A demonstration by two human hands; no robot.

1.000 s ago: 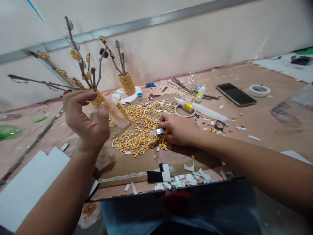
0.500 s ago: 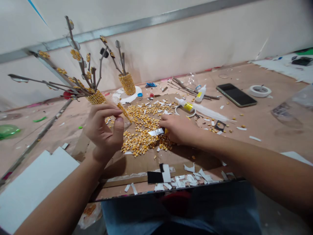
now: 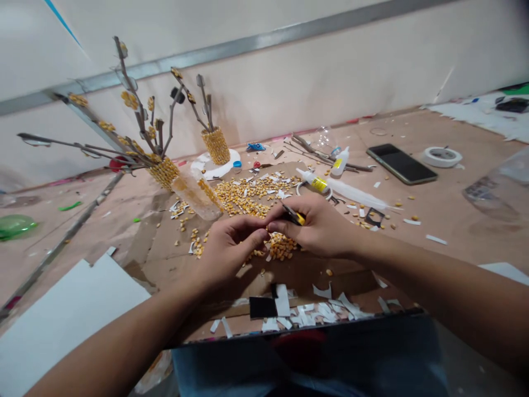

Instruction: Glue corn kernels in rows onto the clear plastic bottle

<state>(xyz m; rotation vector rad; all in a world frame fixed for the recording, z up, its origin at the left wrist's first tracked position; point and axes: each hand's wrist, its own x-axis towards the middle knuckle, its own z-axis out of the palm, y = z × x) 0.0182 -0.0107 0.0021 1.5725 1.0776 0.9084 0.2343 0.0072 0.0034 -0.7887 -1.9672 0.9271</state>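
Observation:
My left hand (image 3: 229,251) and my right hand (image 3: 318,226) meet over a pile of yellow corn kernels (image 3: 248,201) spread on brown cardboard (image 3: 173,242). The right hand is closed on a small black and yellow knife (image 3: 294,215). The left hand's fingers are pinched together right beside it, and what they hold is hidden. A clear bottle (image 3: 194,196) partly covered in kernels, with bare twigs (image 3: 140,121) stuck in its neck, lies tilted on the cardboard to the left of both hands.
A second kernel-covered twig vase (image 3: 215,144) stands by the wall. Glue bottles (image 3: 320,183), a phone (image 3: 400,164) and a tape roll (image 3: 442,156) lie to the right. White paper scraps (image 3: 306,309) litter the near edge. A white sheet (image 3: 61,314) lies at the left.
My left hand let go of the twig bottle, which now lies on the cardboard, and came right to meet the right hand. The right hand lifted the knife slightly off the kernels.

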